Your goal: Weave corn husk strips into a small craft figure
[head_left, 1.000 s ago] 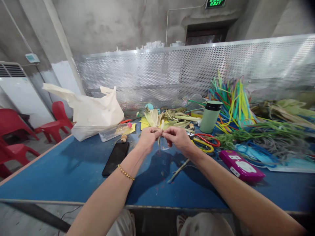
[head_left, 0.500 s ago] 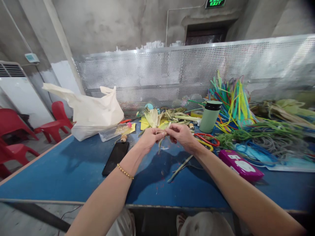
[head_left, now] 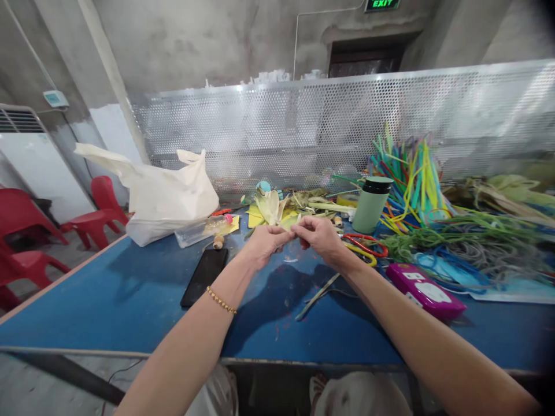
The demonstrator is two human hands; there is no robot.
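Note:
My left hand (head_left: 265,244) and my right hand (head_left: 319,238) meet over the middle of the table, thumbs and fingertips pinched together. Between them they grip a narrow strip of corn husk, mostly hidden by the fingers. Just beyond lie pale green corn husks (head_left: 269,207), spread open on yellow paper (head_left: 254,218). On the tabletop below my right wrist is a loose dry husk strip (head_left: 318,296). Scissors with red and yellow handles (head_left: 368,247) rest to the right of that wrist.
A black phone (head_left: 203,278), clear bottle (head_left: 202,231) and white plastic bag (head_left: 171,199) stand left. On the right are a green tumbler (head_left: 372,205), a purple pack (head_left: 427,292), tangled green cords (head_left: 459,231) and a bundle of coloured strips (head_left: 416,179). Perforated metal panel (head_left: 243,138) borders the back.
Both hands stay pinched together and have shifted slightly right. The husk end that hung below the fingers is now out of sight. The view has tipped down very slightly.

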